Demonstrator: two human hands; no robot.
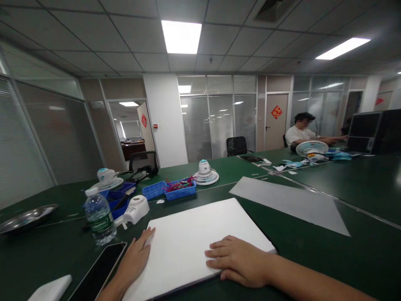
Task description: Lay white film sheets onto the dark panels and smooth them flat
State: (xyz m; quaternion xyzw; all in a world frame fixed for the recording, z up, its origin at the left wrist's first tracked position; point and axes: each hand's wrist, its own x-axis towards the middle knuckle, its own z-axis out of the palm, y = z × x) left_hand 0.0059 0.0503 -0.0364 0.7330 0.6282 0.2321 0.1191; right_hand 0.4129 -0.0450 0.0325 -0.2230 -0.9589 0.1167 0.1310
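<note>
A large white sheet or board [194, 242], with a dark edge showing beneath it, lies on the green table in front of me. My left hand [136, 257] rests along its left edge, fingers stretched toward the far left corner. Flat on the right part of the white surface is my right hand [241, 260], its fingers spread. Neither hand grips anything that I can see. Beside my left wrist lies a dark-screened phone [98, 271]. A clear water bottle [100, 217] with a green label stands farther left, near a white plastic housing [137, 208].
Blue trays [181, 191], one holding wires, and white fan parts [205, 173] stand beyond the board. A translucent sheet [288, 202] lies to the right. At left are a metal dish [26, 218] and a white object [52, 288]. A person [302, 133] sits at the far right.
</note>
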